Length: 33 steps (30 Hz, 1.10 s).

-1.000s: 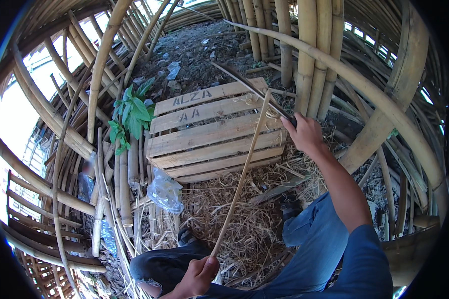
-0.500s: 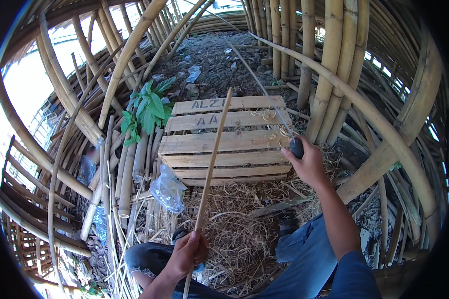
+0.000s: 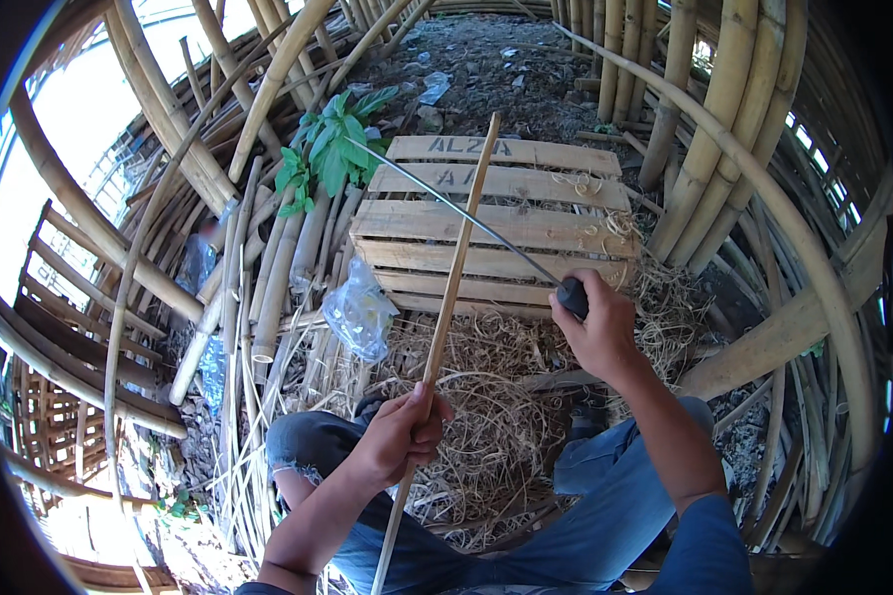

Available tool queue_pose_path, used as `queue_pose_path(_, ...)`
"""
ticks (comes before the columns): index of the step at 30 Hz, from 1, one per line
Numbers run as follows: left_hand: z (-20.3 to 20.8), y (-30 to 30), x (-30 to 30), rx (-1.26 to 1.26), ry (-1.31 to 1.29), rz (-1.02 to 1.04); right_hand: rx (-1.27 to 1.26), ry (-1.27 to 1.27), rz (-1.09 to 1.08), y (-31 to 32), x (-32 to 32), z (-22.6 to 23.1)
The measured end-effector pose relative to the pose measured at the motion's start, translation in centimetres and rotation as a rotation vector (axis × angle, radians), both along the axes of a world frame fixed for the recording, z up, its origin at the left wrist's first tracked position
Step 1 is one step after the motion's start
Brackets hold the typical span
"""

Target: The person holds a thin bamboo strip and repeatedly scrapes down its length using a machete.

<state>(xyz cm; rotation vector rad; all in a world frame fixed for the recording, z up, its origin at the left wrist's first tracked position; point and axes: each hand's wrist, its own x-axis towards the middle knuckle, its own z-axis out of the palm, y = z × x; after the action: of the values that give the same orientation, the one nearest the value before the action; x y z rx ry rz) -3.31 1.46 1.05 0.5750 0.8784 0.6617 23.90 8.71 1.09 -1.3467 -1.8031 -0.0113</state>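
Note:
My left hand (image 3: 399, 436) is closed round a long, narrow bamboo strip (image 3: 452, 283), which slants up over my lap, its far end above a crate. In my right hand (image 3: 599, 329) is the black handle of a long, thin metal blade (image 3: 514, 248). It points up and to the left. In the picture the blade crosses in line with the upper part of the strip; whether they touch I cannot tell. Beneath both lies a slatted wooden crate (image 3: 422, 220) with curled shavings on its right side.
Pale shavings (image 3: 496, 436) heap between my bent legs and the crate. To the left are a clear plastic bag (image 3: 359, 315), cut bamboo poles (image 3: 280, 278) and a green leafy plant (image 3: 335, 147). Upright bamboo poles (image 3: 729, 129) and a bent pole (image 3: 764, 188) stand at the right.
The blade has swung from pointing up beyond the crate to slanting left across the strip. My right hand has come slightly down and left in the picture; the view has shifted too.

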Motion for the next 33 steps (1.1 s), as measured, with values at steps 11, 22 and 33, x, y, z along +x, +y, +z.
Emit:
queue_pose_path(11,0.5,0.0,0.5,-0.058,-0.155,0.015,0.197,-0.306,0.207,-1.8,-3.2,-1.2)
queue_pose_path(22,0.9,-0.6,0.4,-0.149,-0.213,-0.077,0.221,-0.525,0.156,-0.6,-3.4,-0.9)
queue_pose_path(33,1.1,-1.4,0.2,-0.158,-0.179,-0.117,0.243,-0.478,0.106,0.3,-2.8,-1.1)
